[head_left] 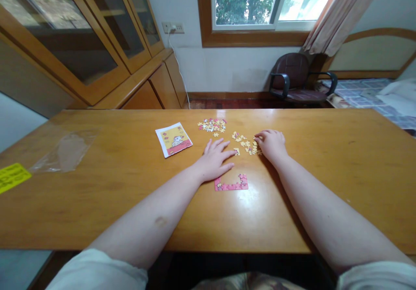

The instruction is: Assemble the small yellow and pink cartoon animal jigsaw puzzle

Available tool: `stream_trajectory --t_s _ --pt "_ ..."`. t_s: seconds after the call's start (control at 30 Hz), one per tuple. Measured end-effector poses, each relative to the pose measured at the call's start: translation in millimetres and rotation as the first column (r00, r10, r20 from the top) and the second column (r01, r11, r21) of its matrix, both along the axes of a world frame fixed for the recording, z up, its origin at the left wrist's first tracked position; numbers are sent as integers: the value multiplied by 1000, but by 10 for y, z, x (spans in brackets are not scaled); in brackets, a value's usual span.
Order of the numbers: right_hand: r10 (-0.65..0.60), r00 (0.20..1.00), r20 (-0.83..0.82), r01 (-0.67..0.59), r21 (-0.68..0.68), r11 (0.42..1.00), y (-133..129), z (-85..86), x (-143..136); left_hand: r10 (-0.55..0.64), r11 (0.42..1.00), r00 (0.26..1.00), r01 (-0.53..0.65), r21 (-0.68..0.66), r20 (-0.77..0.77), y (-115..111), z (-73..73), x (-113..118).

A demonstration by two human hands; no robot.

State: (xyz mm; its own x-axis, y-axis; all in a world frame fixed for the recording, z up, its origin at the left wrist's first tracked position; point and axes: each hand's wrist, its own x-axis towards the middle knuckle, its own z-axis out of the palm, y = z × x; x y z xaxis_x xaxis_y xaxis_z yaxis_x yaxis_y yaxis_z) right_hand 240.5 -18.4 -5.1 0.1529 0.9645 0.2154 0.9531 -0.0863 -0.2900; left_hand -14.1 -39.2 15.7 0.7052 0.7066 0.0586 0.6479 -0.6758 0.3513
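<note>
My left hand (217, 159) lies palm down on the wooden table with its fingers spread, the index fingertip at a small joined bit of yellow puzzle (237, 152). Just below that hand is a partly joined pink puzzle border (231, 186), its upper left covered by the hand. My right hand (271, 144) is curled at the right end of a loose group of yellow puzzle pieces (243, 142). Its fingertips are bent down among them, and whether they grip a piece is hidden. Behind my left hand sits a heap of mixed puzzle pieces (212, 125).
A picture card (174, 140) with a yellow and pink design lies left of the heap. Farther left are a clear plastic bag (69, 151) and a yellow label (13, 177). Beyond the table (123, 203) stand a glass-door cabinet (97, 34) and an armchair (294, 78).
</note>
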Motion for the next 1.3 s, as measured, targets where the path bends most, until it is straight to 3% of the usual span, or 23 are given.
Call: stream_trajectory --t_s 0.23,0.37,0.47,0.6,0.77,1.1,1.3 --pt "-27 999 -29 29 76 997 -23 75 -47 13 1000 1000 -13 -3 -21 10 -18 -7" --pt "128 985 -117 -117 91 989 -116 143 -121 32 999 999 -33 -21 -28 7 -2 -9" --pt "278 931 -235 -286 3 958 -220 185 -230 36 999 998 -37 -24 -45 10 -5 -14" --pt "288 896 -336 -341 -108 934 -329 222 -352 33 999 999 -34 -16 -39 23 -37 -17" --pt "279 910 -307 -326 -112 939 -351 204 -413 35 999 999 -36 -26 -38 24 -44 -14" --pt "389 912 -129 -390 14 921 -376 128 -491 38 999 998 -39 -15 -49 24 -45 -13" --pt "609 787 -93 -605 75 793 -374 142 -404 39 999 998 -40 -13 -57 17 -35 -13"
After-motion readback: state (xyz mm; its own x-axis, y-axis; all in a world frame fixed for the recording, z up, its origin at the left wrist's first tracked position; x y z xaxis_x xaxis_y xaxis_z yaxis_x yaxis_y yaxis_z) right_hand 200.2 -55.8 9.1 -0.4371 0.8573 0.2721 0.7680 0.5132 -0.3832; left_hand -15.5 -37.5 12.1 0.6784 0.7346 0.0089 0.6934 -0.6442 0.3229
